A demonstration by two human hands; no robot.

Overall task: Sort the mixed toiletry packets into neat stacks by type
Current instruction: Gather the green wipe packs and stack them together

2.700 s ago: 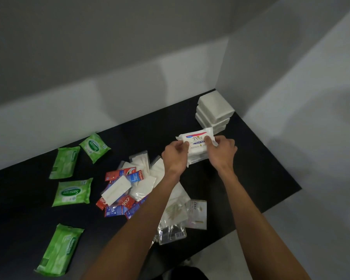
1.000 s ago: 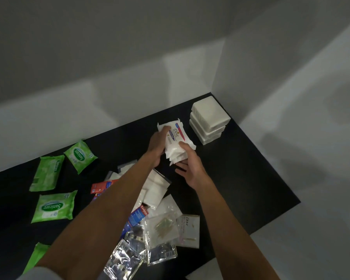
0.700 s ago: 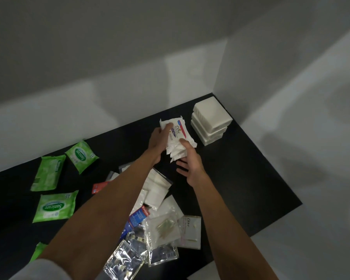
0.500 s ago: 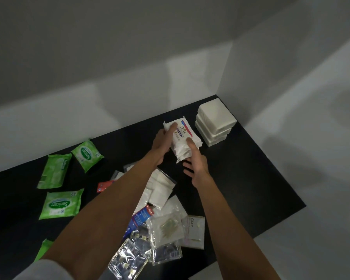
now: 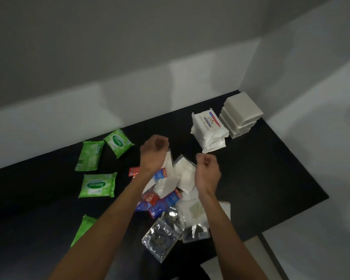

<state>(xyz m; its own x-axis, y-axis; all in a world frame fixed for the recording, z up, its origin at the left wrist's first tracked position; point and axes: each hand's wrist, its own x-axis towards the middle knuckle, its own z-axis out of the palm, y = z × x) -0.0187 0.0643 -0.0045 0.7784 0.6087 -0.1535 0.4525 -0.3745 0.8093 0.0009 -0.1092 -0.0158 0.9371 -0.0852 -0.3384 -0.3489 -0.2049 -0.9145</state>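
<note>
Head view. Your left hand [image 5: 154, 150] and right hand [image 5: 207, 168] hover over the mixed pile [image 5: 170, 184] mid-desk, fingers of both loosely curled and gripping nothing that shows; blur softens them.

The Dove stack [image 5: 208, 128] sits far right, just beside the white block stack [image 5: 241, 116] in the corner. The green wipes packets [image 5: 98, 184] lie apart at left, unstacked.

Risks:
- Lower Dove packets splay toward the near side, so a packet added off-centre could slide the lot
- Foil sachets [image 5: 162, 237] lie close to the near edge of the desk [image 5: 271, 178], where a sweeping forearm could push them off

Hidden:
- Your forearms cover part of the pile
- Your left arm cuts off the nearest green packet
- The red and blue packets' print is unreadable
- The Dove count cannot be told
</note>
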